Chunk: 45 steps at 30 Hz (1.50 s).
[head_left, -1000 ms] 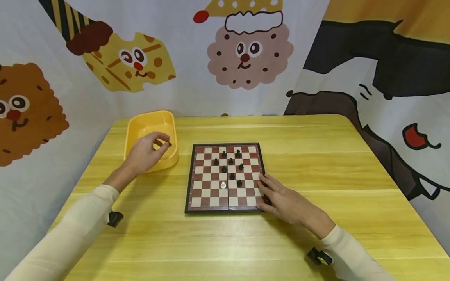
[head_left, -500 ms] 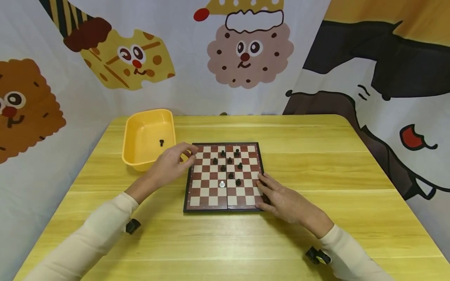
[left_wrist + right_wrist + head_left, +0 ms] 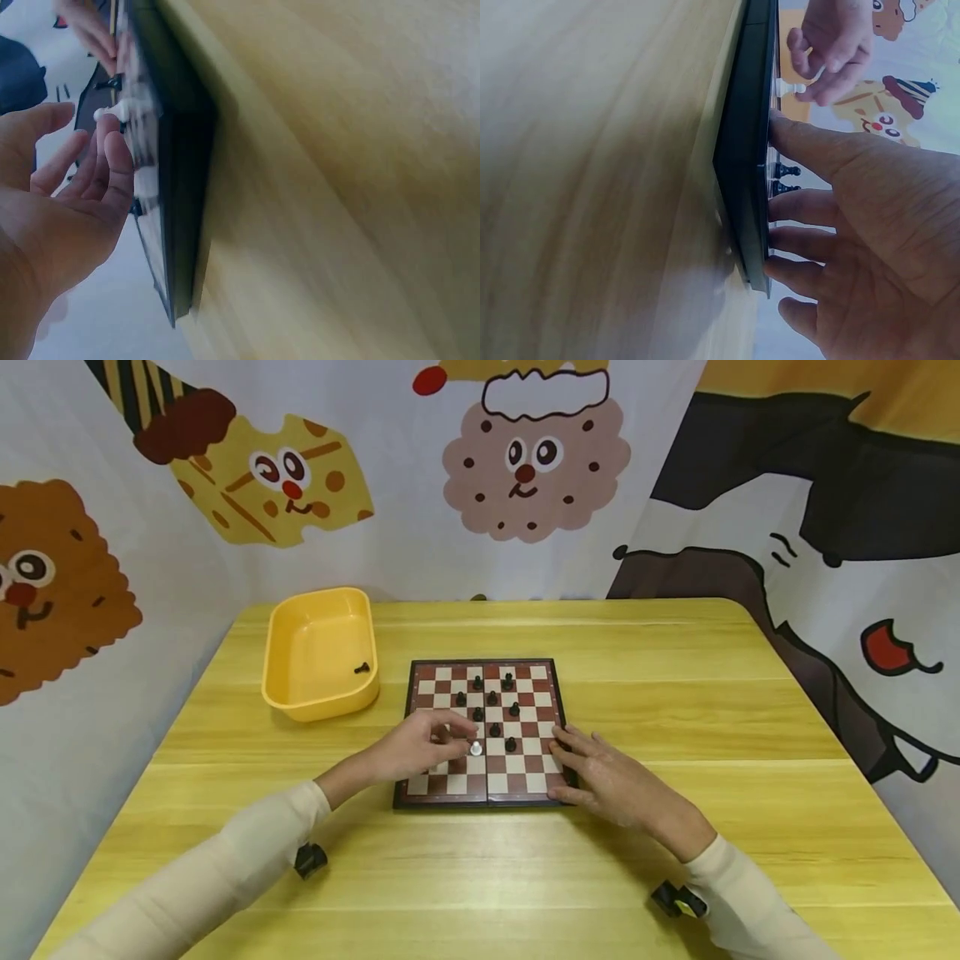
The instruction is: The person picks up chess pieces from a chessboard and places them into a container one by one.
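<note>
A checkered chessboard (image 3: 525,785) lies unfolded on the table, with several black chess pieces (image 3: 514,710) standing on it. One white pawn (image 3: 476,748) stands upright left of the centre fold. My left hand (image 3: 420,745) is over the board's left half, its fingers at the white pawn; in the left wrist view the thumb stays apart from the pawn (image 3: 112,112). On the board's right edge rests my right hand (image 3: 618,781), fingers extended; in the right wrist view the fingertips (image 3: 786,271) touch the board's rim.
A yellow tray (image 3: 322,708) stands left of the board, with a black chess piece (image 3: 362,667) lying inside. The wooden table (image 3: 480,877) reaches back to a white curtain (image 3: 408,560) with cartoon prints.
My left hand has moved right, from above the yellow tray to the white pawn, after letting go of a black piece, which now lies in the tray. My right hand has stayed on the board's edge.
</note>
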Each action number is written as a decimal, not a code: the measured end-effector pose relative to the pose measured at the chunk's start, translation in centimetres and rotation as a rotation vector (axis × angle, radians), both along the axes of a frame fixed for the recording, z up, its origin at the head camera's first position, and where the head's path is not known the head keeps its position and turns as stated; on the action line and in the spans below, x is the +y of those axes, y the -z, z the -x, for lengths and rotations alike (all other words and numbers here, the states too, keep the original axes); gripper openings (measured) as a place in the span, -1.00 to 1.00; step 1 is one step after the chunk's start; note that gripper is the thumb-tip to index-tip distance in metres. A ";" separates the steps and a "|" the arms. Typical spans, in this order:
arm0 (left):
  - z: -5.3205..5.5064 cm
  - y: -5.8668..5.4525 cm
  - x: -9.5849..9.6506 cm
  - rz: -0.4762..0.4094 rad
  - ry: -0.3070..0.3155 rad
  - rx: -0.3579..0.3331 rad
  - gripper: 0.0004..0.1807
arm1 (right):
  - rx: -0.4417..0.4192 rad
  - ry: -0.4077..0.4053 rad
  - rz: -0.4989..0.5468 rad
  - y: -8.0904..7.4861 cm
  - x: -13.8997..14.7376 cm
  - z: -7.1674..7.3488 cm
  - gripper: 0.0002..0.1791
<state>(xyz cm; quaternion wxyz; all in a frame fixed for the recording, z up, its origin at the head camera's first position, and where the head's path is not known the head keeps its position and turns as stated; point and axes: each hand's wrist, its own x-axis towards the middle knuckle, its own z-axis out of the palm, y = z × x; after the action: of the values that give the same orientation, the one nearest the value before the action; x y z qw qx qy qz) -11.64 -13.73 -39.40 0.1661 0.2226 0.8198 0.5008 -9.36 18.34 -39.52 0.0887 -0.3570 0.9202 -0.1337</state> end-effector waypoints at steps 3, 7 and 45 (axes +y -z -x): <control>0.1 0.2 0.4 0.023 0.011 -0.031 -0.73 | 0.004 -0.001 0.006 0.0 -0.2 0.1 -0.24; 0.3 0.3 0.6 0.054 0.025 -0.037 -0.76 | -0.007 0.008 0.016 0.0 -0.3 0.2 -0.23; 0.9 -0.9 -2.0 0.025 -0.079 0.148 -0.83 | -0.073 0.041 0.028 0.2 0.1 -0.2 -0.22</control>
<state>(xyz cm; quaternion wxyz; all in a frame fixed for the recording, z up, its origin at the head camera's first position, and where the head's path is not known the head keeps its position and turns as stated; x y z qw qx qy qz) -12.56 -15.76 -38.46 0.0879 0.2246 0.8441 0.4789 -9.20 18.49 -39.71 0.1143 -0.3343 0.9216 -0.1610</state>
